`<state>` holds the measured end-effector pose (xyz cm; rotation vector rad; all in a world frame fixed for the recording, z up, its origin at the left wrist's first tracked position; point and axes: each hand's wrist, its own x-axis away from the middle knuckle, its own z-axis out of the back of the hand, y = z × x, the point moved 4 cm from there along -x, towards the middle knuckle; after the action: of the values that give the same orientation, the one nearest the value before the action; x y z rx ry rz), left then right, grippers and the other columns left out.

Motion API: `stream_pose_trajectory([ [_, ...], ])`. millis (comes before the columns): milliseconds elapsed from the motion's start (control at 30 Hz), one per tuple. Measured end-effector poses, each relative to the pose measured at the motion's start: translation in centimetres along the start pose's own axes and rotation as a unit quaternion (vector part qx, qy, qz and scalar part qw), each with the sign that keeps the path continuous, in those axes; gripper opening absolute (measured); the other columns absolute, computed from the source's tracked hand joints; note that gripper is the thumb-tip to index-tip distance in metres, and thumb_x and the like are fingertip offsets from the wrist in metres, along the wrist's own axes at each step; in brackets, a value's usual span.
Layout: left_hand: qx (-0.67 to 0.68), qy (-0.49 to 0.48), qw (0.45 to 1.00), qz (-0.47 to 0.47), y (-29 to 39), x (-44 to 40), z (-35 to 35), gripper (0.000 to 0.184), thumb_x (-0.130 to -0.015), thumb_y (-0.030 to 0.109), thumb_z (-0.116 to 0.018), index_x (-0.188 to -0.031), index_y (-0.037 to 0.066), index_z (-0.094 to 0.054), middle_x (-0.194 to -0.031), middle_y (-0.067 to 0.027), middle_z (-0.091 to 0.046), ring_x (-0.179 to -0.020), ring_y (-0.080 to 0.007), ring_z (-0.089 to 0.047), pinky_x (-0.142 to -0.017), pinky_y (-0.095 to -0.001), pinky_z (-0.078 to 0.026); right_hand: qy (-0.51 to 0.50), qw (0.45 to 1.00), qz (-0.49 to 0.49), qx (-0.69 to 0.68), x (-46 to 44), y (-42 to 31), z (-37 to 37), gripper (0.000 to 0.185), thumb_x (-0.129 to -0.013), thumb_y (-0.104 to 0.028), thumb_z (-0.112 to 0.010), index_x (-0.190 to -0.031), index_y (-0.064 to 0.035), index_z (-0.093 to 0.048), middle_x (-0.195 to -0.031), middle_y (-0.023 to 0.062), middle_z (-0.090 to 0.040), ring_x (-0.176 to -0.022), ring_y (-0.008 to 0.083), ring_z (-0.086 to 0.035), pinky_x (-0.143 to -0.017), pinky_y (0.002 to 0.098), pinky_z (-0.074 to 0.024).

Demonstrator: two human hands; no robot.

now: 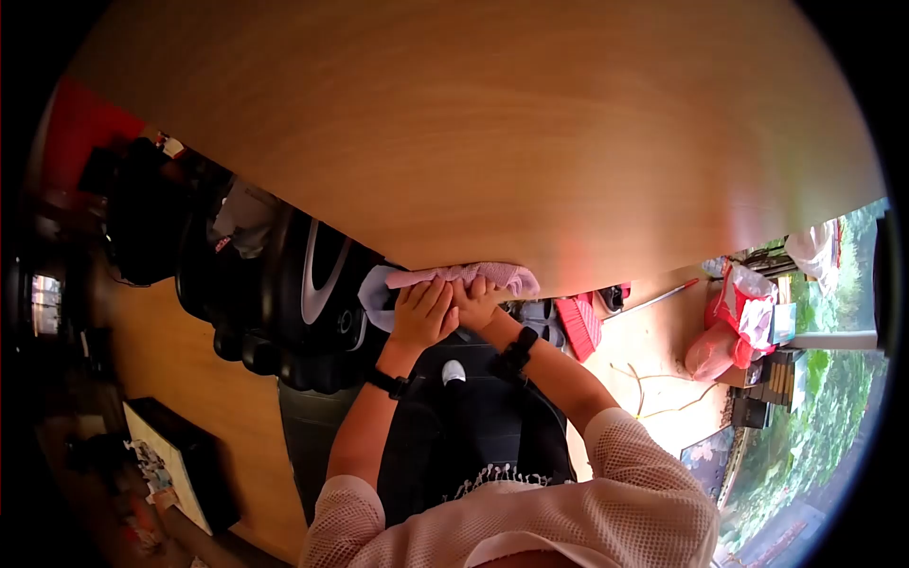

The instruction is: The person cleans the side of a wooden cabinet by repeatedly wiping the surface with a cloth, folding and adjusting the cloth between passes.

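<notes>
A folded pink cloth (516,276) lies along the near edge of a large wooden tabletop (492,142). Both of my hands meet at the cloth, side by side and touching each other. My left hand (424,314) has its fingers close together over the cloth's near side, fingertips pressed on it. My right hand (476,301) curls its fingers over the cloth's middle. The undersides of both hands and part of the cloth are hidden. A dark band is on each wrist.
Black chairs (327,284) stand against the table's left side. To the right on the floor are a red broom head (579,325), a thin stick and red and clear plastic bags (739,317). A framed board (180,464) is at lower left. Windows show greenery at far right.
</notes>
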<state>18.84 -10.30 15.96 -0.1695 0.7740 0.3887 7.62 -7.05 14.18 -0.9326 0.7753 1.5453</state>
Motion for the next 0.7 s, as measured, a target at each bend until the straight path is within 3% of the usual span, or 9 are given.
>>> stream_pose_trajectory([
  [100,-0.04,-0.028,0.999,-0.001,0.5,-0.2,1.0,0.063,-0.087,0.035,-0.045,-0.13,-0.01,-0.034,-0.138,-0.0298,-0.03,-0.128,-0.0498,-0.025,-0.106,-0.0612,-0.015,0.037,0.992,-0.088,-0.08,-2.1,-1.0,1.0,0.034,-0.072,-0.031,-0.059,-0.103,-0.0191,-0.064,-0.101,-0.0028,-0.055,-0.09,0.02,-0.049,-0.07,0.0384,-0.0384],
  [133,-0.007,0.001,1.0,0.014,0.9,-0.4,0.5,0.072,-0.088,0.038,-0.042,-0.136,-0.012,-0.022,-0.142,-0.0342,-0.019,-0.134,-0.0514,-0.01,-0.108,-0.0596,-0.005,-0.005,0.994,-0.063,-0.092,-1.5,-0.8,0.9,0.033,-0.074,-0.03,-0.059,-0.106,-0.0211,-0.064,-0.106,-0.003,-0.056,-0.094,0.019,-0.049,-0.074,0.0377,-0.0365],
  [300,-0.016,0.096,0.995,0.015,2.1,-11.9,4.8,0.079,-0.089,0.043,-0.035,-0.139,-0.014,-0.012,-0.144,-0.0366,-0.009,-0.135,-0.0508,-0.004,-0.109,-0.0573,0.003,0.155,0.986,-0.064,-0.004,-15.4,4.3,10.9,0.034,-0.08,-0.035,-0.056,-0.112,-0.0259,-0.064,-0.118,-0.001,-0.057,-0.105,0.0157,-0.051,-0.092,0.0363,-0.0265],
  [333,-0.039,0.121,0.992,0.005,2.2,-15.7,6.4,0.079,-0.09,0.044,-0.034,-0.139,-0.013,-0.011,-0.145,-0.0363,-0.009,-0.136,-0.05,-0.003,-0.109,-0.0568,0.003,0.164,0.986,-0.035,0.014,-18.6,5.2,12.6,0.036,-0.08,-0.037,-0.058,-0.112,-0.0234,-0.063,-0.121,0.005,-0.053,-0.106,0.0214,-0.049,-0.093,0.0414,-0.0254],
  [400,-0.036,0.138,0.99,0.019,3.8,-22.7,11.7,0.079,-0.09,0.045,-0.032,-0.141,-0.012,-0.011,-0.146,-0.0338,-0.009,-0.137,-0.0479,-0.003,-0.109,-0.056,0.003,0.157,0.987,-0.032,0.03,-24.6,5.9,16.8,0.038,-0.081,-0.039,-0.056,-0.114,-0.0216,-0.062,-0.126,0.0079,-0.051,-0.112,0.0238,-0.047,-0.097,0.0431,-0.024],
  [500,0.014,0.15,0.988,0.03,5.0,-28.4,16.1,0.076,-0.091,0.045,-0.03,-0.141,-0.009,-0.013,-0.148,-0.0304,-0.011,-0.138,-0.0463,-0.003,-0.109,-0.0551,0.004,0.187,0.98,-0.069,0.028,-29.0,6.2,19.3,0.039,-0.084,-0.038,-0.052,-0.119,-0.0222,-0.06,-0.129,0.006,-0.052,-0.116,0.0213,-0.048,-0.1,0.0409,-0.0241],
  [567,0.001,0.171,0.984,0.042,5.0,-28.5,16.1,0.074,-0.091,0.044,-0.03,-0.142,-0.009,-0.015,-0.148,-0.0294,-0.012,-0.138,-0.046,-0.003,-0.109,-0.0546,0.005,0.177,0.98,-0.072,0.047,-29.3,6.2,19.4,0.04,-0.084,-0.037,-0.051,-0.121,-0.0225,-0.059,-0.13,0.0064,-0.051,-0.116,0.0219,-0.048,-0.099,0.0417,-0.025],
  [700,-0.044,0.117,0.987,0.098,4.4,-17.0,4.4,0.069,-0.092,0.041,-0.033,-0.139,-0.009,-0.024,-0.146,-0.0302,-0.018,-0.138,-0.045,-0.009,-0.11,-0.0535,0.002,0.071,0.992,-0.054,0.09,-17.9,6.9,13.7,0.04,-0.083,-0.035,-0.051,-0.12,-0.0235,-0.058,-0.123,0.005,-0.051,-0.11,0.021,-0.048,-0.086,0.0405,-0.0311],
])
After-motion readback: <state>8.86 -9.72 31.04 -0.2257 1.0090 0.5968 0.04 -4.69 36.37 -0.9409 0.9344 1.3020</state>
